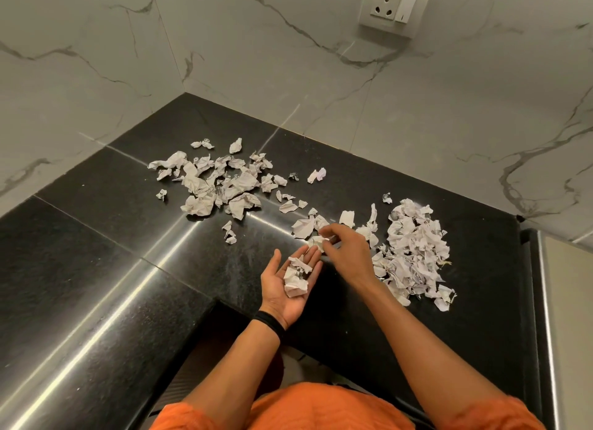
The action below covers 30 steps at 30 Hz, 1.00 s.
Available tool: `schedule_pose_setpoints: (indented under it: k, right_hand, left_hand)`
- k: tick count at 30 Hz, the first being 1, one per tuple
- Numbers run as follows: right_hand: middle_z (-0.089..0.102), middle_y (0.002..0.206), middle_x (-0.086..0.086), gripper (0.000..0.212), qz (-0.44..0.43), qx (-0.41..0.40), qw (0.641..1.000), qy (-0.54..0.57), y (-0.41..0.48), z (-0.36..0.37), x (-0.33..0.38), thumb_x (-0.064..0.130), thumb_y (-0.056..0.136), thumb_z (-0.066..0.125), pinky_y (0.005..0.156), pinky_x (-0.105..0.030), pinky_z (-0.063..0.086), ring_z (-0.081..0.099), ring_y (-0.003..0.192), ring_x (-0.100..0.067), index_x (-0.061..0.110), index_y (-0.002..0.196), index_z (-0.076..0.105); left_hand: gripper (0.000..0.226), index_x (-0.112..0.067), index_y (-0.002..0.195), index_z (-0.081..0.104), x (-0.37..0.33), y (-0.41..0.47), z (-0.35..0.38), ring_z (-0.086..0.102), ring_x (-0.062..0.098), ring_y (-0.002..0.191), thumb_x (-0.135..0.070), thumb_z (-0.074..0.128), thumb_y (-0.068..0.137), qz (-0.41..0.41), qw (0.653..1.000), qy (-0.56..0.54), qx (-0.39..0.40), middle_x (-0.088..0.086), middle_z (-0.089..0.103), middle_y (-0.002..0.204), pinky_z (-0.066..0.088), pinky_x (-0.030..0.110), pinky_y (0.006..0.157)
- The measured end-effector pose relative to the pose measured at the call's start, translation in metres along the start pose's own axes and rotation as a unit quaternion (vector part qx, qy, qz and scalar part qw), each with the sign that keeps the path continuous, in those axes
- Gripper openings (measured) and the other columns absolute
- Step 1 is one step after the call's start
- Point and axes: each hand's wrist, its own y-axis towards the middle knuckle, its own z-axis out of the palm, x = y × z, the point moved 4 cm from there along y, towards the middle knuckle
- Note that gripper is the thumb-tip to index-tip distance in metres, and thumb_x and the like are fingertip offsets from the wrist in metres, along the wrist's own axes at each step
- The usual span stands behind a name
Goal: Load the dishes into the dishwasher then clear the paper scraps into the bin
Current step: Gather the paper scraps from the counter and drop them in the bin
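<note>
Right fingers point(337, 230) pinch a scrap point(317, 242) (more scraps point(295, 277) in left hand point(275, 290)).

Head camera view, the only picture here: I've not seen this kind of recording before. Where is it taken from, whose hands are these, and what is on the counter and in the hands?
There is no machine here: a person works with bare hands, and the camera sits on their head, looking down. The left hand lies palm up with a few crumpled scraps resting in it. The right hand reaches just beyond it and pinches another scrap at the black countertop. Two spreads of torn paper lie on the counter: a loose cluster further back and a denser heap to the right. A wall socket sits on the marble wall above. No dishes or bin show in this view.
</note>
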Motion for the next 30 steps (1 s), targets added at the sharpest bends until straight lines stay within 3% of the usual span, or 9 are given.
schedule_pose_setpoints:
  k: [4, 8, 16, 22, 27, 30]
  right_hand:
    - [0.069, 0.117, 0.003, 0.031, -0.032, 0.053, 0.99, -0.129, 0.014, 0.013, -0.015, 0.022, 0.092, 0.069, 0.092, -0.032, 0.047, 0.063, 0.107, -0.016, 0.022, 0.123, 0.071]
    - [0.07, 0.102, 0.005, 0.018, -0.034, 0.044, 0.988, -0.147, 0.006, 0.018, -0.023, 0.027, 0.095, 0.066, 0.078, -0.03, 0.045, 0.065, 0.094, -0.016, 0.024, 0.112, 0.071]
    - [0.068, 0.093, 0.019, 0.012, 0.006, -0.045, 0.999, -0.012, -0.014, 0.003, -0.01, 0.039, 0.093, 0.068, 0.072, -0.029, 0.057, 0.064, 0.082, 0.002, 0.031, 0.102, 0.07]
    - [0.066, 0.087, 0.016, 0.016, -0.053, -0.034, 0.998, -0.004, -0.03, 0.014, 0.03, 0.042, 0.09, 0.065, 0.066, -0.031, 0.054, 0.061, 0.076, -0.003, 0.029, 0.098, 0.069]
    - [0.063, 0.089, 0.018, 0.015, -0.067, -0.022, 0.997, 0.0, -0.041, 0.018, 0.038, 0.034, 0.086, 0.071, 0.073, -0.027, 0.052, 0.058, 0.082, -0.001, 0.031, 0.1, 0.069]
    - [0.065, 0.092, 0.017, 0.015, -0.062, -0.021, 0.997, 0.03, -0.045, 0.017, 0.037, 0.033, 0.085, 0.072, 0.073, -0.025, 0.052, 0.061, 0.084, -0.001, 0.033, 0.1, 0.068]
  left_hand:
    - [0.062, 0.007, 0.138, 0.052, -0.008, -0.004, -0.004, 0.056, 0.038, 0.131, -0.044, 0.046, 0.104, 0.019, 1.0, -0.014, -0.011, 0.027, 0.06, 0.136, 0.036, 0.048, 0.118]
    - [0.061, 0.007, 0.137, 0.054, -0.017, -0.005, -0.012, 0.056, 0.038, 0.131, -0.043, 0.047, 0.103, 0.033, 0.999, -0.021, -0.028, 0.027, 0.061, 0.135, 0.037, 0.048, 0.117]
    - [0.059, 0.004, 0.136, 0.056, -0.022, -0.006, -0.018, 0.06, 0.036, 0.126, -0.043, 0.051, 0.101, 0.056, 0.997, -0.006, -0.053, 0.025, 0.065, 0.131, 0.04, 0.047, 0.115]
    - [0.064, 0.003, 0.138, 0.057, -0.015, 0.002, -0.006, 0.058, 0.038, 0.128, -0.048, 0.055, 0.098, 0.041, 0.998, 0.039, -0.027, 0.026, 0.061, 0.136, 0.036, 0.046, 0.119]
    - [0.064, 0.003, 0.137, 0.056, -0.009, 0.005, 0.004, 0.058, 0.039, 0.128, -0.046, 0.057, 0.097, 0.036, 0.999, 0.035, 0.0, 0.028, 0.057, 0.139, 0.039, 0.049, 0.116]
    - [0.054, 0.001, 0.123, 0.066, -0.007, 0.005, 0.005, 0.065, 0.037, 0.117, -0.045, 0.06, 0.094, 0.033, 0.999, 0.039, 0.01, 0.025, 0.064, 0.129, 0.043, 0.048, 0.112]
